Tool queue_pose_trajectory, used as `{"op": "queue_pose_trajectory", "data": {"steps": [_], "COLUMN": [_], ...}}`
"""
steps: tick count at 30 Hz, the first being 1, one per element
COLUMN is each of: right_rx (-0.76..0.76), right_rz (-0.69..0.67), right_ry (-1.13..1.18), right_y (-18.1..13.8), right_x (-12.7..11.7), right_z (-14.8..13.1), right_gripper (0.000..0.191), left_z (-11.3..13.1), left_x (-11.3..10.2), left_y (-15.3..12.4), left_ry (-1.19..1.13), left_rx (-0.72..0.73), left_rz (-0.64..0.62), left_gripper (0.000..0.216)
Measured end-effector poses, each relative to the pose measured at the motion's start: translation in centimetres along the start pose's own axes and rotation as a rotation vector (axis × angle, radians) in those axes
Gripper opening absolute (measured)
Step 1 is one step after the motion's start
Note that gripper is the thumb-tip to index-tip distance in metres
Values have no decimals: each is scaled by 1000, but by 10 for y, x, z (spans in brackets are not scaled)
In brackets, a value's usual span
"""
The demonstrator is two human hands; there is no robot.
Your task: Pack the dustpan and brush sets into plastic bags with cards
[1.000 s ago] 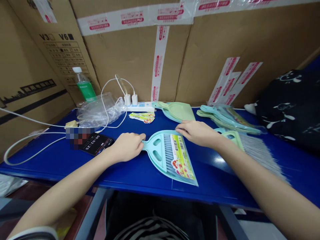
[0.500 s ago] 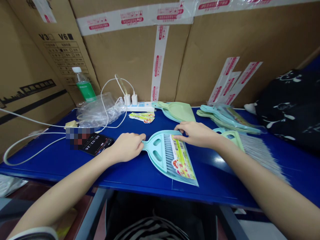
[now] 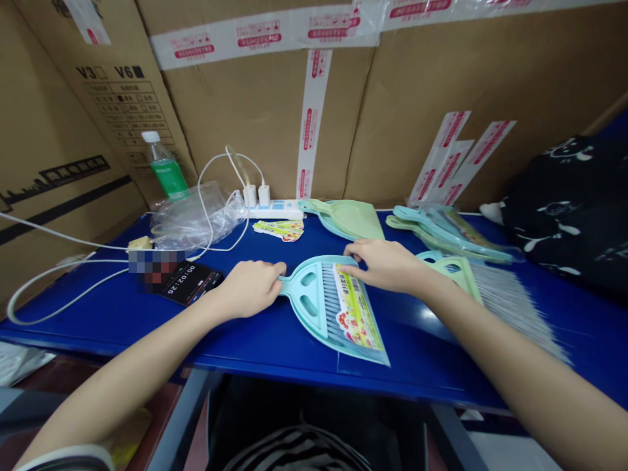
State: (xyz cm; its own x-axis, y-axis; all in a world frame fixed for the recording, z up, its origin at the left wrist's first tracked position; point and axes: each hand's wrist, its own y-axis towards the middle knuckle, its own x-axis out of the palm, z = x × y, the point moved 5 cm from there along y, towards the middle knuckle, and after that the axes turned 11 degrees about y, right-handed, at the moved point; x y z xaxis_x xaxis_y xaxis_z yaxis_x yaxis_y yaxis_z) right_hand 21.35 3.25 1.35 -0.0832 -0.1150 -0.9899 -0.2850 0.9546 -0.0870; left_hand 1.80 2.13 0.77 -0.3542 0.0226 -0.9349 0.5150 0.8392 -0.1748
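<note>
Both hands are on a pale blue dustpan [image 3: 354, 350] lying flat towards the middle of the blue table's [image 3: 235, 343] near edge: the left hand [image 3: 254, 288] is curled tightly round its handle, while the right hand [image 3: 375, 261] has fingertips over the pan's far corner and thumb on a printed label [image 3: 362, 311]. Whether that thumb and fingers truly pinch, I cannot tell. A matching brush [image 3: 316, 292] sits in the pan, the label slanting across its bristles. A second ago the thumb was not on the label; now it covers the top end, so the label seems steadied against the brush, with the set braced at both ends. Further out, a phone [image 3: 191, 284] lies beside the left forearm, its timer a second on. Loose labels [image 3: 282, 230], a power strip [image 3: 279, 210] and a green dustpan [image 3: 358, 219] lie towards the back edge. Grey-bristled brushes [image 3: 510, 304] lie behind the right forearm, and a black patterned bag [image 3: 564, 222] fills the back right corner.
</note>
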Motion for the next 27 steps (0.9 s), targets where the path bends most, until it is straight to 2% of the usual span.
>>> {"op": "queue_pose_trajectory", "data": {"steps": [12,27], "right_rx": [-15,2], "right_rz": [37,-4], "right_ry": [17,-7], "right_y": [0,-2], "right_x": [-1,0], "right_z": [1,-1], "right_gripper": [33,32], "left_z": [1,1], "left_x": [-1,0], "left_y": [0,0], "left_ry": [-2,-2], "left_rx": [-3,11], "left_rz": [-4,1], "left_gripper": [29,32]}}
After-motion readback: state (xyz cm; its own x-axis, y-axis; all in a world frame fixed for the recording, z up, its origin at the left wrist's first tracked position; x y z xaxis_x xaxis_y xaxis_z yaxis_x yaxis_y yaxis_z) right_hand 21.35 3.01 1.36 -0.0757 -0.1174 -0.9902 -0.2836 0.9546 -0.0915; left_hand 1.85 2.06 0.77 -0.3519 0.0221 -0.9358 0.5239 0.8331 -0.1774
